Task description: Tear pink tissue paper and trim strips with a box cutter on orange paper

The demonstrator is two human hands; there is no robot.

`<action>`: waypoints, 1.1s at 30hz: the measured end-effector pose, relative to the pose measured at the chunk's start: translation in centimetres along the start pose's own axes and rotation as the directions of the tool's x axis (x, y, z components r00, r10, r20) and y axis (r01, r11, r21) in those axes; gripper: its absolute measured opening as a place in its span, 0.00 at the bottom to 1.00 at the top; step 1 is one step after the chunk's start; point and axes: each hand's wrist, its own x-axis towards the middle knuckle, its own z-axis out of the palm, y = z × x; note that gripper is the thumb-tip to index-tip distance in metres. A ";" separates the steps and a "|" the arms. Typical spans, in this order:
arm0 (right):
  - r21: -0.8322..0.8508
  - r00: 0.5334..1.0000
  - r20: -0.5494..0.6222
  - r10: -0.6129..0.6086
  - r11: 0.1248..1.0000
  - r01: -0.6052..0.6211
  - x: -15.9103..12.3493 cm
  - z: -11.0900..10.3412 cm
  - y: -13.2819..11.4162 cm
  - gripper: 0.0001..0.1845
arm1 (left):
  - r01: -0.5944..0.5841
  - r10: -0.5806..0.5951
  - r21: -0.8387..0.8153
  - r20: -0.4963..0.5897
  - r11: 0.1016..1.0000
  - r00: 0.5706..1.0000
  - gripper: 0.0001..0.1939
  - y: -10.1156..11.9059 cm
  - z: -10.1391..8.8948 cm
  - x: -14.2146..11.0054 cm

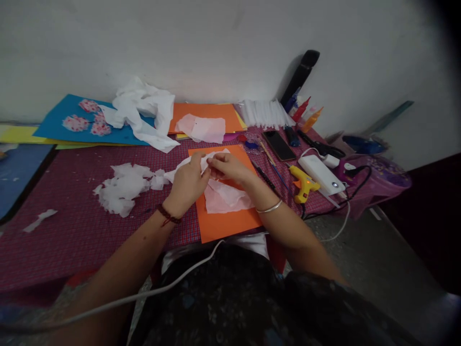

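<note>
Both hands meet over an orange sheet of paper (230, 227) near the table's front edge. My left hand (189, 182) pinches a strip of white tissue paper (176, 172) between thumb and fingers. From the right, my right hand (230, 168) grips the same tissue, its fingertips close to the left ones. Below them a pale pink and white tissue piece (226, 199) lies on the orange sheet. Left of the left hand is a loose heap of torn white tissue bits (124, 190). The exact spot where the fingertips hold the tissue is partly hidden.
A blue sheet (54, 122) carries pink-and-white tissue clusters (75, 123) and crumpled white tissue (144, 110). Rightward lie a phone (279, 145), a yellow glue gun (304, 184), a white power bank (320, 173) and cables. A white cable (173, 283) crosses my lap.
</note>
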 end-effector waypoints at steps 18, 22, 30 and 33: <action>0.055 0.955 -0.036 -0.294 0.954 0.296 -0.1 1.7 -0.1 0.07 | 0.143 -0.169 -0.791 0.051 0.595 0.984 0.05 0.0 -1.6 1.1; 0.012 0.952 -0.060 -0.300 0.954 0.301 -0.2 2.0 -0.3 0.07 | 0.199 -0.208 -0.786 0.092 0.586 0.974 0.07 0.5 -1.7 1.0; -0.036 0.951 -0.086 -0.296 0.955 0.294 -0.1 2.2 -0.1 0.09 | 0.250 -0.253 -0.761 0.117 0.598 0.960 0.06 0.2 -1.3 1.1; -0.051 0.951 -0.071 -0.301 0.953 0.298 0.0 2.0 0.2 0.08 | 0.270 -0.261 -0.767 0.139 0.582 0.955 0.06 -0.2 -1.0 1.1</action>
